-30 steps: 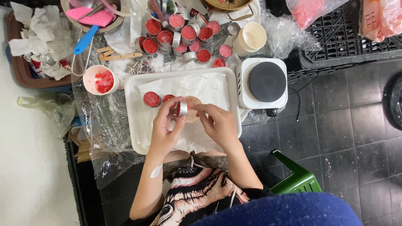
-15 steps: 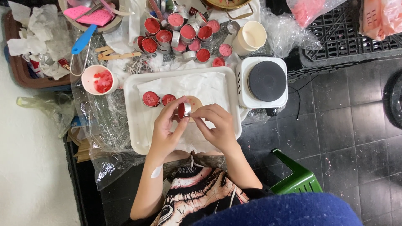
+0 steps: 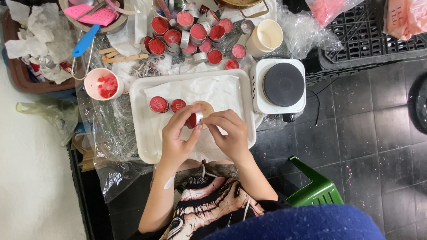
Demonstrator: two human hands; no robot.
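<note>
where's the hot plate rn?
Head view, right of centre: the white hot plate sits against the white tray's right edge, just below the cream cup.

Two red cups (image 3: 167,105) crowd the tray's (image 3: 142,133) far-left corner; its near paper lies open.

tin (image 3: 195,119): shiny metal wall, matt red wax fill
tray (image 3: 141,129): smooth white plastic, lined with crinkled white paper
hotplate (image 3: 283,84): matt black disc, glossy white casing
cup (image 3: 103,83): smooth white plastic, red wax chips inside
sticks (image 3: 116,55): bare pale wood
floor (image 3: 378,133): dark tiles, slight sheen
stool (image 3: 318,189): glossy green plastic
</note>
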